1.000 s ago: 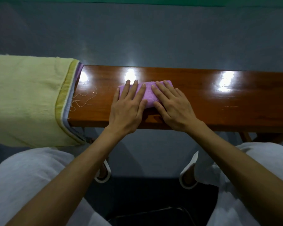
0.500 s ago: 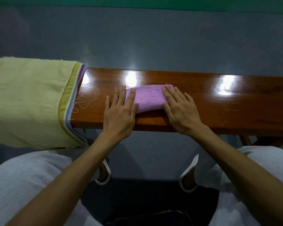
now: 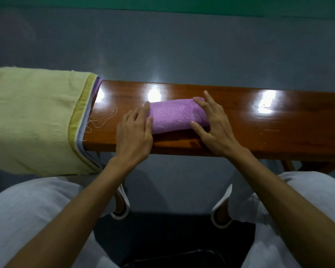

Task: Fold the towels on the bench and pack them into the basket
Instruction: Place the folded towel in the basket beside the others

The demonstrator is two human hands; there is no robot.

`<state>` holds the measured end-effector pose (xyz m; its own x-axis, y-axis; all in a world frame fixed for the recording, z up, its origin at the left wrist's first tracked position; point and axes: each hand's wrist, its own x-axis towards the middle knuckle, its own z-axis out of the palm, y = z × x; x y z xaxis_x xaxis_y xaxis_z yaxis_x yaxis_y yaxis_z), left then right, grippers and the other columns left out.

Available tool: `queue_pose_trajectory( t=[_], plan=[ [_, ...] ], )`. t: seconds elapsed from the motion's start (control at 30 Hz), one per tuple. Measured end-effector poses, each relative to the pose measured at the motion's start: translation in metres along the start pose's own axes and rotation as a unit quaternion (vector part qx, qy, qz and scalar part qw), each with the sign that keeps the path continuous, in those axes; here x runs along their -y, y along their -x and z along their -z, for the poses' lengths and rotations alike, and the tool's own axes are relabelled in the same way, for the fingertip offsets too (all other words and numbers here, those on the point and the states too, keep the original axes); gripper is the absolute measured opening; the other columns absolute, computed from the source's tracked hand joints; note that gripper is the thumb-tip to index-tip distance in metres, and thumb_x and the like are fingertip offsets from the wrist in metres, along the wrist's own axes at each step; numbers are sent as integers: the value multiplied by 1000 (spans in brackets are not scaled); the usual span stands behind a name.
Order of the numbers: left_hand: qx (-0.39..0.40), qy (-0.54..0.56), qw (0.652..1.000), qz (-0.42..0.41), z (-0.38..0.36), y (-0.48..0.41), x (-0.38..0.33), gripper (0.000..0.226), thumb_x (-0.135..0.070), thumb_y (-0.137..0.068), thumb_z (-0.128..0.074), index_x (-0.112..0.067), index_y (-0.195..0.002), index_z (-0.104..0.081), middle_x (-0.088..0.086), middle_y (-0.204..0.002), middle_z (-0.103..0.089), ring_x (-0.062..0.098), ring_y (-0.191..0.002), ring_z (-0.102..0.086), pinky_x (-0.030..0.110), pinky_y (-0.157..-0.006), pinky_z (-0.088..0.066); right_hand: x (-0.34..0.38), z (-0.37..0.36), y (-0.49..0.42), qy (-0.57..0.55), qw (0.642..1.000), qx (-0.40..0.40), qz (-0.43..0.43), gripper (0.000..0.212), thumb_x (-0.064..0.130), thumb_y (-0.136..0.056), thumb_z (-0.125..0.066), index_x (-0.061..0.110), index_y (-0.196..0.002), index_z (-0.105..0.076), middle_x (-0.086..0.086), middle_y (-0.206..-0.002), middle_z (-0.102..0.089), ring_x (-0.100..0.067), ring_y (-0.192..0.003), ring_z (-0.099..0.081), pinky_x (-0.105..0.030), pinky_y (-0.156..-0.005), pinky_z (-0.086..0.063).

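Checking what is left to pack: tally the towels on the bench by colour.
Yellow: 1, the yellow towel draped on top
Purple: 2, the folded towel and a purple edge beneath the yellow towel
Grey-blue: 1, a grey-blue edge only
Total: 4

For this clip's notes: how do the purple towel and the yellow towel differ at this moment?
The purple towel is folded into a small bundle lying wholly on the bench. The yellow towel is spread wide, draping the bench's left end and hanging over its near edge. The left hand and right hand touch the purple towel's ends; nothing touches the yellow towel. Both are soft cloth on the same bench.
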<state>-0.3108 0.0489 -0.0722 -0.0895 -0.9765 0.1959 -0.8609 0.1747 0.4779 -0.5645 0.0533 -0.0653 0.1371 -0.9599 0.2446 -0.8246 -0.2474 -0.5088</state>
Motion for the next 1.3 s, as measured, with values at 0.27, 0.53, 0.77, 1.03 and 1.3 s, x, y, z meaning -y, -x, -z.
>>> queue_pose_trajectory(
  t=[0.27, 0.53, 0.77, 1.03, 1.3],
  plan=[
    [44, -34, 997, 52, 7, 2, -9, 45, -52, -106, -37, -38, -149, -37, 11, -139, -48, 28, -127, -40, 44, -97, -38, 7, 10, -7, -13, 997, 27, -71, 42, 38, -104, -51, 33, -145, -47, -9, -132, -49, -24, -123, -46, -37, -100, -42],
    [39, 0, 997, 68, 3, -13, -21, 42, -49, -103, -48, -35, -142, -47, 9, -138, -49, 27, -129, -41, 45, -101, -40, 15, 17, -24, 45, 986, 105, -125, 39, 42, -106, -46, 39, -144, -44, -7, -112, -50, -25, -103, -50, -34, -82, -39],
    [19, 50, 997, 60, -2, -26, -28, 35, -31, -95, -65, -28, -129, -57, 10, -126, -54, 29, -120, -49, 39, -98, -42, 20, 26, -29, -33, 982, 125, -134, 37, 35, -101, -61, 31, -136, -50, -5, -147, -54, -27, -122, -55, -41, -100, -48],
    [16, 162, 985, 49, -2, -36, -25, 30, -18, -94, -69, -28, -121, -60, 3, -129, -55, 13, -113, -48, 27, -92, -40, 12, 29, -23, -79, 982, 94, -141, 37, 31, -96, -68, 29, -131, -54, -1, -149, -51, -24, -129, -51, -33, -96, -42],
    [5, 215, 976, 22, -1, -35, -30, 30, -20, -96, -69, -28, -125, -64, -2, -130, -58, 13, -114, -53, 41, -100, -54, 10, 39, -13, -105, 983, 58, -137, 38, 25, -97, -68, 26, -132, -53, 0, -150, -50, -24, -137, -48, -43, -110, -46]
  ],
)
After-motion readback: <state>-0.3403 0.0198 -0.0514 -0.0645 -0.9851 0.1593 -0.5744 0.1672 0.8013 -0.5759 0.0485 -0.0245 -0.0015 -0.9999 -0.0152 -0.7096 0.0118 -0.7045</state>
